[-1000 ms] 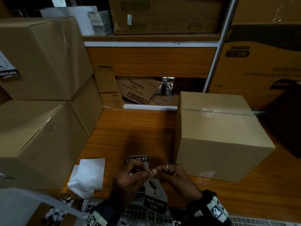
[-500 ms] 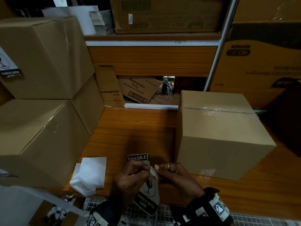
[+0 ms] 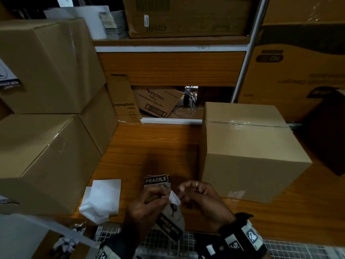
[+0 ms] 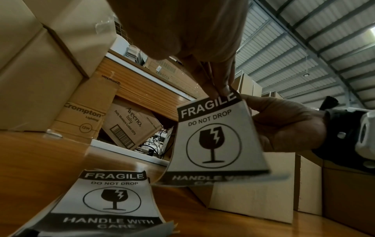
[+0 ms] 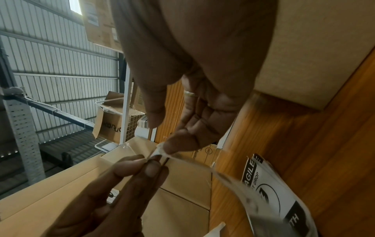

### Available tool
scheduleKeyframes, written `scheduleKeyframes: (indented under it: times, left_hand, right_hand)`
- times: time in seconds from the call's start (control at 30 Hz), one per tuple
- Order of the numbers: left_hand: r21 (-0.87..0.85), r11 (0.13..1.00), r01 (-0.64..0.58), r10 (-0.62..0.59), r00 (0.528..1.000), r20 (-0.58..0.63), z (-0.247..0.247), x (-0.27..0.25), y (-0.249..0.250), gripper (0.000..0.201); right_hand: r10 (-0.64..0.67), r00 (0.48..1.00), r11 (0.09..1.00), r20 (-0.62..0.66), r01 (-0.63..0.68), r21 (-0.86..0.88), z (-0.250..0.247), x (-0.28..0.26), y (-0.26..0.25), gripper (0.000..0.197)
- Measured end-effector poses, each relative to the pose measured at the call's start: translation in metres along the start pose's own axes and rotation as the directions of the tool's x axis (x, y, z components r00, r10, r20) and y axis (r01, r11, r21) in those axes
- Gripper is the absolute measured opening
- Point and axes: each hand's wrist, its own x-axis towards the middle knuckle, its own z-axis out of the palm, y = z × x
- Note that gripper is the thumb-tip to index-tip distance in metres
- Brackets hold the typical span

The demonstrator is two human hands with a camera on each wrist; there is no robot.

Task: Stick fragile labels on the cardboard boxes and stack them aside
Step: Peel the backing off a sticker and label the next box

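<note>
Lower centre of the head view: left hand (image 3: 147,204) and right hand (image 3: 201,200) pinch a fragile label (image 4: 215,141) at its top corner, fingers pressed together, above the desk (image 3: 155,146); cardboard box (image 3: 250,152) at right.

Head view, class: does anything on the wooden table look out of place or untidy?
Yes. White crumpled backing paper lies loose on the wooden table, left of the left hand. It looks like discarded peel-off waste beside the spare fragile labels.

Label backing (image 3: 174,198) corner further peeled (slightly)
</note>
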Motion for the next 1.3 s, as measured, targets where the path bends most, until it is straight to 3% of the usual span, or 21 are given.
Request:
scheduleKeyframes:
  times: [0.13, 0.37, 0.53, 0.67, 0.8, 0.93, 1.0, 1.07, 1.13, 1.2, 1.3]
  left_hand:
    - [0.017, 0.999, -0.027, 0.027, 1.0, -0.01, 0.002, 0.002, 0.004, 0.016]
    - [0.013, 1.0, -0.009, 0.01, 1.0, -0.017, 0.004, 0.001, 0.005, 0.015]
    - [-0.011, 1.0, 0.02, -0.02, 0.999, -0.029, 0.002, 0.001, 0.005, 0.013]
    - [-0.008, 1.0, 0.018, -0.018, 1.0, 0.0, 0.006, -0.001, 0.001, 0.014]
    - [-0.004, 1.0, 0.003, -0.003, 1.0, 0.007, 0.008, 0.004, 0.006, 0.014]
    - [-0.158, 0.98, 0.117, -0.121, 0.993, -0.014, 0.01, 0.003, 0.006, 0.011]
    - [-0.293, 0.917, 0.269, -0.28, 0.96, 0.005, 0.011, 0.005, 0.012, 0.018]
    - [-0.496, 0.718, 0.489, -0.514, 0.852, 0.096, 0.012, 0.011, 0.022, 0.037]
    - [-0.616, 0.509, 0.601, -0.666, 0.728, 0.16, 0.015, 0.021, 0.026, 0.041]
    - [-0.575, 0.468, 0.671, -0.724, 0.664, 0.186, 0.019, 0.03, 0.023, 0.032]
    - [-0.453, 0.535, 0.713, -0.705, 0.673, 0.227, 0.026, 0.035, 0.015, 0.01]
  right_hand:
    - [0.035, 0.995, 0.996, 0.089, -0.027, -0.088, 0.0, -0.001, 0.006, 0.032]
    - [-0.033, 0.999, 0.998, 0.035, 0.035, -0.052, 0.0, 0.001, 0.01, 0.012]
    - [-0.066, 0.998, 0.997, -0.025, 0.065, -0.037, -0.001, 0.001, 0.003, 0.017]
    - [-0.019, 1.0, 0.997, 0.003, 0.019, -0.078, 0.001, -0.001, 0.0, 0.014]
    - [-0.036, 0.999, 0.997, 0.04, 0.038, -0.068, 0.0, 0.0, 0.003, 0.029]
    - [-0.102, 0.994, 0.991, 0.045, 0.106, -0.087, -0.003, 0.0, 0.004, 0.021]
    - [-0.127, 0.991, 0.986, 0.032, 0.13, -0.105, -0.005, 0.001, 0.005, 0.018]
    - [-0.155, 0.988, 0.981, -0.016, 0.152, -0.123, -0.007, 0.003, 0.008, 0.015]
    - [-0.189, 0.98, 0.974, -0.061, 0.179, -0.137, -0.01, 0.006, 0.01, 0.012]
    - [-0.219, 0.973, 0.967, -0.068, 0.207, -0.151, -0.012, 0.006, 0.011, 0.009]
    - [-0.276, 0.961, 0.947, -0.033, 0.266, -0.18, -0.012, 0.006, 0.011, 0.014]
